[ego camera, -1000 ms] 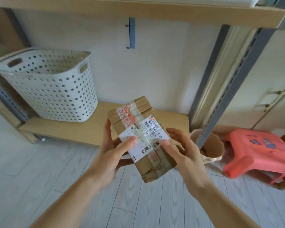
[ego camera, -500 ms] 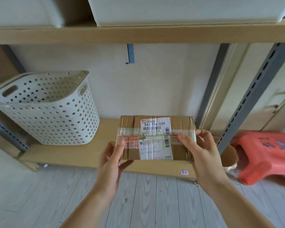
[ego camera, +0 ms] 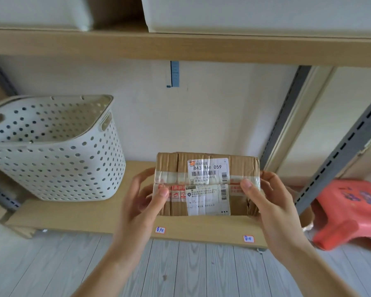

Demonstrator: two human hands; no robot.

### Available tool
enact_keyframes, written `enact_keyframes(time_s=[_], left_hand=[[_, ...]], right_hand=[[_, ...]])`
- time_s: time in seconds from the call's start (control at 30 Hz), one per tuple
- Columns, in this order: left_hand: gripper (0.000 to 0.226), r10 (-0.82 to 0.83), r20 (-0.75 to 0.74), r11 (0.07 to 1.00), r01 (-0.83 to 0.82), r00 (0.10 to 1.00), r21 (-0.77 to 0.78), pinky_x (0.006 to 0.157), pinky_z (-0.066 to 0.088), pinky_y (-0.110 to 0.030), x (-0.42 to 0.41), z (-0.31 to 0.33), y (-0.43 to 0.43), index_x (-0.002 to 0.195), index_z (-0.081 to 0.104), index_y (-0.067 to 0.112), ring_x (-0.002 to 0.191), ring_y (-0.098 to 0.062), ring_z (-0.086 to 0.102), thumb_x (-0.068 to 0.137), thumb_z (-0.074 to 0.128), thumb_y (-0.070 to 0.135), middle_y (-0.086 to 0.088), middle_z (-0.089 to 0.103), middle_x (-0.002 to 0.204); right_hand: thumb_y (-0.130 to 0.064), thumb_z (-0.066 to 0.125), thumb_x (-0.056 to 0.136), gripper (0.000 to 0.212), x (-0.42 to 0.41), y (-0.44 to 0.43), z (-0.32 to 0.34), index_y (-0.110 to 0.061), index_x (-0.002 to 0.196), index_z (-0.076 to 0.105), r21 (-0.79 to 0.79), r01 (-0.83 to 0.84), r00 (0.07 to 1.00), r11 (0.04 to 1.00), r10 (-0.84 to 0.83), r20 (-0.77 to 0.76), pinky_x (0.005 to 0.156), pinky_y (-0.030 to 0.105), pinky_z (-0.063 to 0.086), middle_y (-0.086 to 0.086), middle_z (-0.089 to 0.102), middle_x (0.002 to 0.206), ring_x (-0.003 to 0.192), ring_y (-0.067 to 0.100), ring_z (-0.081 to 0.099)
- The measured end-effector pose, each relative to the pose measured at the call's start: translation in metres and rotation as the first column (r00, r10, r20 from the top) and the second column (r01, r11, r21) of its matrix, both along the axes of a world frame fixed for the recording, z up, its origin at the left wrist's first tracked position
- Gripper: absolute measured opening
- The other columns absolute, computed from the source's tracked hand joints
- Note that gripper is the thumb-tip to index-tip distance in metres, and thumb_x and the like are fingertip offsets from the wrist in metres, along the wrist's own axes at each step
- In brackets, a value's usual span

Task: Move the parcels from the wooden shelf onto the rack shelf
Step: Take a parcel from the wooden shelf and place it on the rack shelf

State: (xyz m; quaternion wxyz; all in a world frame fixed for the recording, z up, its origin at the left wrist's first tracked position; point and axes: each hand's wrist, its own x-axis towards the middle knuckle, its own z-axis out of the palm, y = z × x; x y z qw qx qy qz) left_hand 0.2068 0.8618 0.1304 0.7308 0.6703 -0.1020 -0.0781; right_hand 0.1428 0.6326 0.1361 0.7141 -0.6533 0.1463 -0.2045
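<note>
A brown cardboard parcel (ego camera: 240,166) with a white shipping label and clear tape stands lengthwise over the low rack shelf (ego camera: 84,213), its bottom edge at the board. My left hand (ego camera: 141,202) grips its left end and my right hand (ego camera: 266,202) grips its right end, thumbs pressed on the front face. Whether the parcel rests on the board or hovers just above it cannot be told.
A white perforated plastic basket (ego camera: 58,153) stands on the same shelf to the left. Grey slotted uprights (ego camera: 338,155) rise at the right. An upper wooden shelf (ego camera: 180,48) carries white bins (ego camera: 255,13). A red plastic stool (ego camera: 351,213) sits on the floor at the right.
The parcel has been turned from a tilted hold over the floor to level and moved forward onto the low shelf, to the right of the basket. Both hands stay on its ends.
</note>
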Motion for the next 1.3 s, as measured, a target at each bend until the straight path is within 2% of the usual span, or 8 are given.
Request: enact_keyframes(time_s=[0.13,0.23,0.47,0.57,0.7,0.87,1.07,1.3], left_hand=[[0.037,-0.010,0.038,0.999,0.008,0.999,0.038,0.091,0.053,-0.033,0.001,-0.001,0.000,0.128,0.056,0.032,0.105,-0.005,0.075,0.093,0.068,0.037,0.009,0.078,0.119],[0.036,-0.005,0.049,0.999,0.003,0.999,0.046,0.089,0.053,-0.032,0.008,0.000,0.000,0.127,0.057,0.031,0.103,-0.005,0.075,0.092,0.067,0.036,0.009,0.079,0.116],[0.040,0.024,0.031,0.998,-0.026,0.999,0.048,0.064,0.051,-0.020,0.020,0.003,-0.006,0.117,0.062,0.019,0.069,0.000,0.072,0.096,0.054,0.052,0.011,0.082,0.091],[0.068,-0.068,-0.029,0.994,0.071,0.997,0.086,0.068,0.042,-0.035,0.020,0.001,-0.003,0.115,0.070,0.026,0.065,-0.010,0.059,0.081,0.043,0.079,0.003,0.075,0.091],[0.037,-0.061,-0.004,0.996,0.061,0.998,0.068,0.066,0.041,-0.035,0.017,0.008,-0.009,0.095,0.070,0.049,0.064,-0.017,0.053,0.078,0.047,0.073,0.024,0.067,0.088],[0.045,-0.021,0.027,1.000,0.020,0.999,0.019,0.075,0.055,-0.040,0.015,0.011,-0.014,0.111,0.067,0.042,0.071,-0.023,0.066,0.078,0.053,0.070,0.017,0.073,0.103],[0.058,-0.075,0.087,0.990,0.063,0.993,0.128,0.076,0.061,-0.023,0.016,0.016,-0.007,0.124,0.065,0.029,0.090,-0.006,0.077,0.072,0.075,0.051,0.009,0.076,0.111],[0.036,-0.017,0.115,0.991,0.001,0.993,0.137,0.067,0.057,-0.017,0.017,0.018,-0.007,0.109,0.067,0.027,0.066,-0.001,0.070,0.077,0.079,0.039,0.014,0.073,0.084]], right_hand=[[-0.067,0.084,0.061,0.063,0.002,-0.004,-0.001,-0.023,0.104,0.074,0.047,0.002,1.000,0.999,-0.002,-0.003,0.095,0.063,0.052,0.009,0.080,0.112,0.096,0.028,0.074],[-0.030,0.067,0.093,0.016,0.005,-0.010,-0.004,-0.020,0.104,0.074,0.092,-0.029,0.999,0.995,0.028,0.017,0.088,0.054,0.053,0.010,0.079,0.111,0.093,0.026,0.071],[0.004,0.040,0.092,0.043,0.008,-0.029,0.002,-0.017,0.091,0.077,0.131,-0.128,0.991,0.983,0.122,0.053,0.060,0.031,0.056,0.005,0.074,0.086,0.063,0.016,0.064],[-0.008,0.048,0.103,0.044,0.007,-0.030,0.005,-0.021,0.065,0.066,0.136,-0.028,0.999,0.990,0.022,0.045,0.043,0.024,0.045,-0.001,0.056,0.057,0.046,0.011,0.049],[-0.036,0.059,0.089,0.031,0.007,-0.024,0.009,-0.020,0.065,0.070,0.194,0.016,0.999,0.981,-0.023,0.034,0.043,0.027,0.045,0.001,0.060,0.058,0.046,0.017,0.053],[-0.023,0.052,0.104,0.034,0.008,-0.017,0.002,-0.016,0.073,0.066,0.268,0.094,0.996,0.959,-0.088,-0.032,0.045,0.026,0.048,0.000,0.067,0.061,0.047,0.016,0.057],[-0.019,0.055,0.105,0.027,0.010,-0.018,-0.002,-0.010,0.094,0.077,0.047,0.170,0.978,0.984,-0.163,-0.127,0.058,0.027,0.049,-0.006,0.066,0.064,0.055,0.008,0.054],[-0.032,0.057,0.102,0.029,0.011,-0.012,0.003,-0.010,0.107,0.076,0.177,0.186,0.975,0.967,-0.159,-0.157,0.064,0.035,0.049,-0.001,0.067,0.071,0.059,0.015,0.058]])
